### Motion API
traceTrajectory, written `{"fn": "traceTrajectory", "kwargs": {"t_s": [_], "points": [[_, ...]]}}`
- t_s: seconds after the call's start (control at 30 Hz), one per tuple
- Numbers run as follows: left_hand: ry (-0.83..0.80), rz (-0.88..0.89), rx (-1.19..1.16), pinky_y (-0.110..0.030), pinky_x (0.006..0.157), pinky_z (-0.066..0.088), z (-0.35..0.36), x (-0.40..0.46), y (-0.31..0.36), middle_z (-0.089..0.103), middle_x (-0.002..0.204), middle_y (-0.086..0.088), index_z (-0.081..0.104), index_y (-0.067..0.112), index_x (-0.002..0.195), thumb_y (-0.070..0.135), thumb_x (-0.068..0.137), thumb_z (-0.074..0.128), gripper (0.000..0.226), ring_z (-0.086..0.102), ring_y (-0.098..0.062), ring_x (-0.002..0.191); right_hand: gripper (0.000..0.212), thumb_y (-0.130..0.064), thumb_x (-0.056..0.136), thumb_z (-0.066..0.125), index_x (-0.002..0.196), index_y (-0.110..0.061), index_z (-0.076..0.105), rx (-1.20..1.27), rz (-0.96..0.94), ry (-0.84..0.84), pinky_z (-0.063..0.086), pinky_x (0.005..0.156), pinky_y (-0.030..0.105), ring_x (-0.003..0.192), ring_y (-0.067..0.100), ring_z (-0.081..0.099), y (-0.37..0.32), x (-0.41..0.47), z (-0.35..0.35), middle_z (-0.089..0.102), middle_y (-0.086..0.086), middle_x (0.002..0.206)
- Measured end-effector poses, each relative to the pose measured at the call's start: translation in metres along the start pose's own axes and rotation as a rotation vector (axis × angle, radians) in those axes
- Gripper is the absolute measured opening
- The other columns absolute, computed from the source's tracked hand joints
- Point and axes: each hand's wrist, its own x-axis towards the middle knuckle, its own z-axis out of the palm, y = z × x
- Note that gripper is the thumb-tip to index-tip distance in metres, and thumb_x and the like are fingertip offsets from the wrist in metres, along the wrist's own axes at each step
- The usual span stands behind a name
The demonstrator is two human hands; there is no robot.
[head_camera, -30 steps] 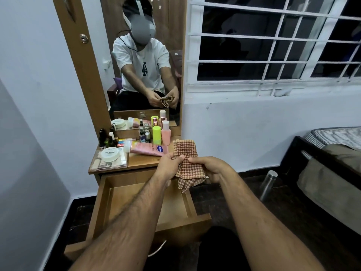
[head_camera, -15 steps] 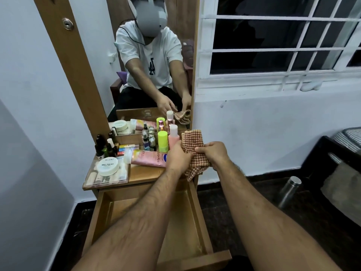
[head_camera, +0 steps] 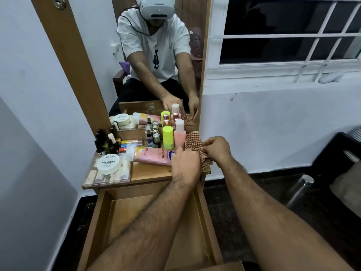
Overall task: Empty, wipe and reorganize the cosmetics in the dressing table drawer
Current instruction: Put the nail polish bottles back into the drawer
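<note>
Checked cloth (head_camera: 195,142) on tabletop corner, under both hands (head_camera: 201,155).

The left hand (head_camera: 184,165) covers the cap end of the pink tube (head_camera: 154,155) and the near left part of the checked cloth (head_camera: 195,142), so its fingertips cannot be seen. The right hand (head_camera: 216,148) hides the cloth's right edge, its fingers curled out of sight. The drawer (head_camera: 117,222) runs off the bottom edge under both forearms, and the small bottles' (head_camera: 106,141) labels are too small to read.
</note>
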Motion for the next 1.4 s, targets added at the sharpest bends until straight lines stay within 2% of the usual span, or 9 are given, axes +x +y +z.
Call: {"fn": "traceTrajectory", "kwargs": {"t_s": [0.13,0.3,0.47,0.67,0.83,0.97,1.17,1.3,1.4], "points": [[-0.053,0.029,-0.015,-0.041,0.088,0.048,-0.003,-0.001,-0.003,0.068,0.114,0.000,0.070,0.020,0.109,0.023,0.097,0.054,0.020,0.052,-0.024,0.106,0.011,-0.009,0.083,0.073,0.088,-0.017,0.077,-0.078,-0.029,0.031,0.057,0.082,0.032,0.092,0.018,0.068,-0.002,-0.004,-0.001,0.075,0.003,0.097],[0.088,0.054,-0.122,-0.040,0.087,0.045,-0.015,-0.019,-0.013,0.068,0.116,0.006,0.069,0.024,0.110,0.032,0.097,0.049,0.025,0.054,-0.021,0.104,0.013,-0.018,0.087,0.070,0.098,-0.016,0.077,-0.166,-0.129,0.106,0.048,0.073,0.023,0.088,0.016,0.066,-0.008,-0.023,-0.009,0.074,0.001,0.098],[0.161,0.028,-0.169,-0.035,0.097,0.044,-0.040,-0.051,-0.037,0.064,0.129,0.007,0.063,0.027,0.126,0.035,0.098,0.051,0.032,0.054,-0.015,0.114,0.015,-0.022,0.088,0.066,0.096,-0.015,0.076,-0.193,-0.287,0.155,0.046,0.074,0.024,0.088,0.015,0.065,-0.025,-0.060,-0.009,0.074,-0.001,0.095],[0.135,-0.062,-0.147,-0.035,0.110,0.039,-0.076,-0.095,-0.086,0.052,0.145,0.003,0.051,0.024,0.142,0.042,0.099,0.050,0.046,0.046,-0.017,0.132,0.016,-0.025,0.088,0.066,0.096,-0.017,0.077,-0.233,-0.442,0.111,0.054,0.073,0.031,0.084,0.013,0.063,-0.052,-0.110,0.009,0.072,-0.003,0.093],[0.187,-0.205,-0.183,-0.035,0.099,0.046,-0.106,-0.129,-0.141,0.060,0.136,0.000,0.058,0.022,0.135,0.039,0.097,0.053,0.042,0.055,-0.020,0.121,0.019,-0.029,0.088,0.067,0.100,-0.019,0.076,-0.245,-0.525,-0.010,0.054,0.078,0.032,0.089,0.014,0.064,-0.082,-0.146,0.038,0.072,-0.003,0.097],[0.212,-0.322,-0.222,-0.036,0.096,0.049,-0.120,-0.143,-0.178,0.060,0.135,-0.002,0.058,0.022,0.136,0.036,0.097,0.055,0.041,0.058,-0.022,0.117,0.028,-0.046,0.083,0.069,0.102,-0.025,0.073,-0.255,-0.502,-0.132,0.054,0.081,0.034,0.093,0.012,0.062,-0.103,-0.165,0.066,0.070,-0.009,0.099],[0.267,-0.417,-0.301,-0.033,0.090,0.050,-0.123,-0.127,-0.220,0.068,0.123,-0.002,0.064,0.018,0.128,0.029,0.097,0.058,0.034,0.064,-0.022,0.107,0.017,-0.029,0.085,0.069,0.101,-0.025,0.072,-0.263,-0.508,-0.122,0.055,0.083,0.035,0.089,0.014,0.066,-0.132,-0.158,0.098,0.071,-0.006,0.096],[0.293,-0.472,-0.362,-0.032,0.087,0.050,-0.120,-0.101,-0.240,0.072,0.116,-0.002,0.066,0.016,0.125,0.026,0.097,0.059,0.031,0.066,-0.021,0.103,0.013,-0.025,0.082,0.068,0.094,-0.029,0.071,-0.278,-0.487,-0.097,0.057,0.081,0.038,0.088,0.015,0.066,-0.148,-0.138,0.121,0.069,-0.010,0.089],[0.272,-0.503,-0.402,-0.031,0.087,0.051,-0.112,-0.079,-0.252,0.073,0.112,0.000,0.068,0.018,0.121,0.023,0.094,0.062,0.028,0.066,-0.020,0.101,0.011,-0.021,0.084,0.067,0.081,-0.031,0.065,-0.328,-0.475,-0.080,0.056,0.080,0.039,0.088,0.016,0.064,-0.159,-0.123,0.135,0.066,-0.011,0.087]]}}
